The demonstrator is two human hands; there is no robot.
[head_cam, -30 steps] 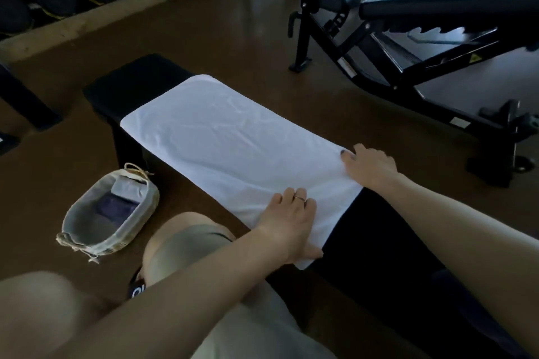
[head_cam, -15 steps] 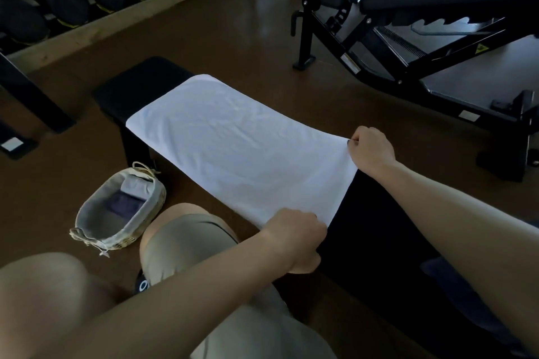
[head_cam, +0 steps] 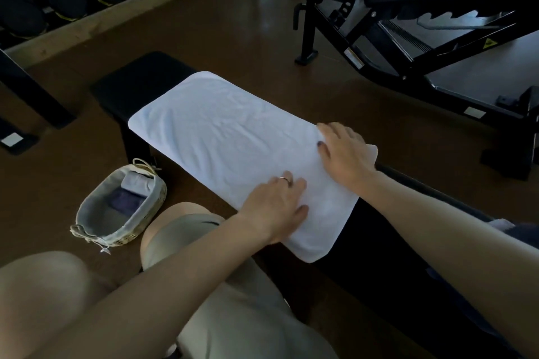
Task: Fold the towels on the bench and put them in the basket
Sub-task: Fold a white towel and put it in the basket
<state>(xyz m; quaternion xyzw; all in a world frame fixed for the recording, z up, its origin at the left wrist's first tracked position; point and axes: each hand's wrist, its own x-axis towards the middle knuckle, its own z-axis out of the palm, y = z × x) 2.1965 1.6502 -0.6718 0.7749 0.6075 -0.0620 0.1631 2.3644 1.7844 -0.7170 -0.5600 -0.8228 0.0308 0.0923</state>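
White towel (head_cam: 233, 143), laid lengthwise on surface (head_cam: 140, 81), pressed flat under left hand (head_cam: 277, 207) and right hand (head_cam: 344, 154), each grip spread; overhanging near edge judged liable to be dragged floorward if fold is begun unevenly.

A towel (head_cam: 227, 137) lay flat along the bench (head_cam: 140, 81), its far end stopping short of the bench's far edge. The left hand (head_cam: 274, 207) rested on the towel's near-left edge, the right hand (head_cam: 344, 151) on its near-right corner. On the floor left of the bench stood a basket (head_cam: 96, 221) with folded towels (head_cam: 132, 188) inside. An adjustable bench (head_cam: 408, 9) stood behind, to the right.
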